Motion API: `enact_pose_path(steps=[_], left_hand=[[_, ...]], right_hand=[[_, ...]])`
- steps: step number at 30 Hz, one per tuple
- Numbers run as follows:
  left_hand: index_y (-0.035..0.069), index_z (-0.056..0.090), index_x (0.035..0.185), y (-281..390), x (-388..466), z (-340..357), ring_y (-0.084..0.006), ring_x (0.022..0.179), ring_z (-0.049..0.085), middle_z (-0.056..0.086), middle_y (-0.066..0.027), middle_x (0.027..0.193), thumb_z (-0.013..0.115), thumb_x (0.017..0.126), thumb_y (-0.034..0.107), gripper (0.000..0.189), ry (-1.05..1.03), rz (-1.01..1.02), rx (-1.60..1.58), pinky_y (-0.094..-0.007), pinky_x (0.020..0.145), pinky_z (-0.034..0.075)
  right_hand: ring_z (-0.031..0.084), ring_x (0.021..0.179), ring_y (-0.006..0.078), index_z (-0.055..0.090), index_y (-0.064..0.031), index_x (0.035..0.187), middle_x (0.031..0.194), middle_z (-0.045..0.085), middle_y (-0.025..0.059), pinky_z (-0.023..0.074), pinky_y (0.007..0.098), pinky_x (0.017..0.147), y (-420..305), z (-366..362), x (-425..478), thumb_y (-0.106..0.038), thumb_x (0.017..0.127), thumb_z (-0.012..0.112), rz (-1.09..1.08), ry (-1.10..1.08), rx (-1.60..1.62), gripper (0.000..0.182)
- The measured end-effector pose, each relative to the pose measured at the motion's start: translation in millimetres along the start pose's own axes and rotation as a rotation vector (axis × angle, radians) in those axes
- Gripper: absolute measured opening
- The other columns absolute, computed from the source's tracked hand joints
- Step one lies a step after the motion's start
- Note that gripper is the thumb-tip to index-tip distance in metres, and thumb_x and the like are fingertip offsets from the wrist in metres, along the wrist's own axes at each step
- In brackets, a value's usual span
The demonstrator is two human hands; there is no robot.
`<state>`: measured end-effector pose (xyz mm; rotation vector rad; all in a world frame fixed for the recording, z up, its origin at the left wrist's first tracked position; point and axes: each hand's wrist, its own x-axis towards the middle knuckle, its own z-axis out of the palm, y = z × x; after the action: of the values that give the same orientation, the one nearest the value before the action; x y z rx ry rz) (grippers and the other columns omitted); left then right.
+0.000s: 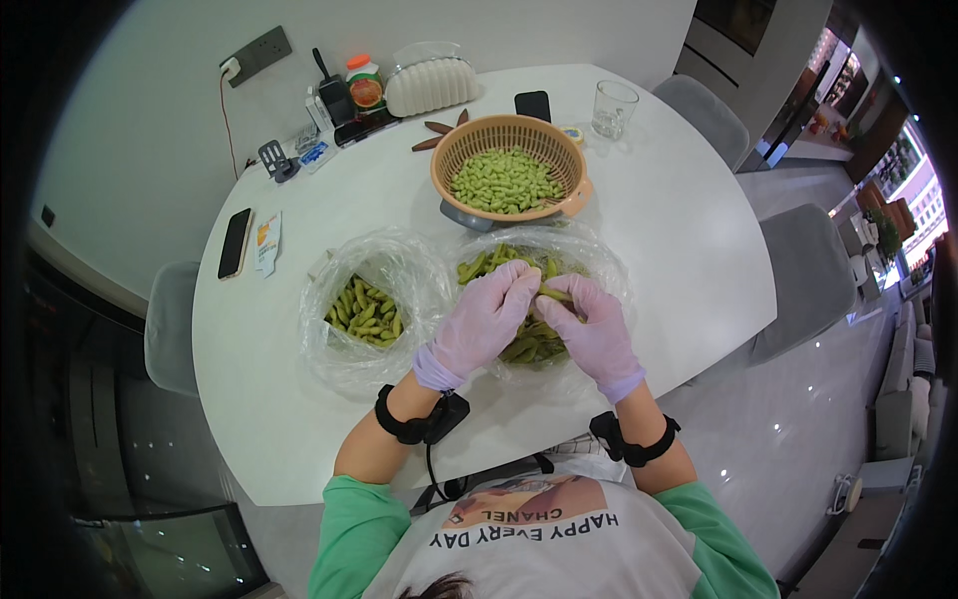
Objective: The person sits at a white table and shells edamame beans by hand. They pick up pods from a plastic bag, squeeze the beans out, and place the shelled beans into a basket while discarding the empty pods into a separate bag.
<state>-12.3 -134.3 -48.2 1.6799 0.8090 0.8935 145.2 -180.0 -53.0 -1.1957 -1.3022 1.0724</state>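
My left hand [485,316] and my right hand [595,328], in thin pinkish disposable gloves, meet above a clear plastic bag [610,262] of edamame pods and empty-looking green hulls. Between the fingertips of both hands is a green edamame pod [555,293], partly hidden by the gloves. To the left, a second clear plastic bag [426,281] lies open around more edamame pods [367,311]. Beyond my hands, an orange plastic colander [443,176] holds shelled green beans [507,180]. Under the colander is a grey object [465,217], mostly covered.
A drinking glass [614,112] stands behind the colander on the right, near a dark phone-like object [532,106]. At left lie a phone [236,243] and a sachet [268,243]. Along the wall are an orange-lidded jar [365,84] and a ribbed white holder [432,86]. Grey chairs flank the white table [696,247].
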Motion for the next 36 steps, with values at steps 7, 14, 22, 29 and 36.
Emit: enact_pose_path(steps=[7, 14, 22, 29, 36], left_hand=[[0.004, 0.05, 0.086, 15.4, -3.5, -3.4, -0.0062, 0.066, 0.038, 0.044, 0.0041, 0.073, 0.042, 0.098, 0.022, 0.023, -0.025, 0.063, 0.203, -0.0225, 0.059, 0.036], [0.0, 0.054, 0.093, 18.3, -7.8, 2.6, -0.0099, 0.068, 0.055, 0.054, -0.0044, 0.07, 0.045, 0.097, 0.023, 0.026, -0.082, -0.167, -0.371, -0.0279, 0.062, 0.045], [0.006, 0.053, 0.088, 9.2, -2.8, 1.7, -0.0018, 0.065, 0.036, 0.045, 0.0074, 0.075, 0.047, 0.097, 0.022, 0.019, -0.064, -0.132, -0.128, -0.0172, 0.057, 0.032], [0.009, 0.05, 0.082, 19.3, -0.6, -2.9, -0.0033, 0.052, 0.028, 0.035, 0.0073, 0.063, 0.045, 0.098, 0.027, 0.025, -0.226, -0.406, -0.554, -0.0193, 0.046, 0.024], [0.012, 0.048, 0.079, 11.7, 2.0, -17.2, -0.0045, 0.047, 0.022, 0.029, 0.0073, 0.058, 0.04, 0.099, 0.038, 0.034, -0.461, -0.482, -0.874, -0.0212, 0.043, 0.019]], right_hand=[[0.056, 0.067, 0.0058, 0.06, -0.0005, 0.095, 0.078, 0.062, 0.002, 0.046, 0.0205, 0.061, -1.8, 0.5, -2.8, -0.008, 0.088, 0.06, -0.078, 0.028, -0.162, 0.01], [0.052, 0.063, 0.0043, 0.058, -0.0019, 0.09, 0.074, 0.058, -0.0009, 0.0443, 0.0205, 0.058, -5.2, -4.3, -5.7, -0.012, 0.092, 0.056, 0.038, -0.019, 0.302, 0.01], [0.049, 0.061, 0.0031, 0.057, -0.0024, 0.086, 0.072, 0.055, -0.0011, 0.0423, 0.0195, 0.055, -2.1, 6.9, -5.8, -0.01, 0.091, 0.054, -0.055, 0.119, 0.021, 0.01], [0.047, 0.063, 0.003, 0.057, -0.002, 0.088, 0.075, 0.057, -0.0007, 0.0406, 0.0187, 0.057, 3.6, 6.1, -0.3, -0.012, 0.094, 0.052, -0.048, 0.248, 0.221, 0.012], [0.052, 0.079, 0.0048, 0.06, -0.0021, 0.101, 0.09, 0.06, -0.0003, 0.0445, 0.0207, 0.072, -15.5, -1.6, 1.2, -0.013, 0.093, 0.056, -0.032, -0.031, 0.308, 0.014]])
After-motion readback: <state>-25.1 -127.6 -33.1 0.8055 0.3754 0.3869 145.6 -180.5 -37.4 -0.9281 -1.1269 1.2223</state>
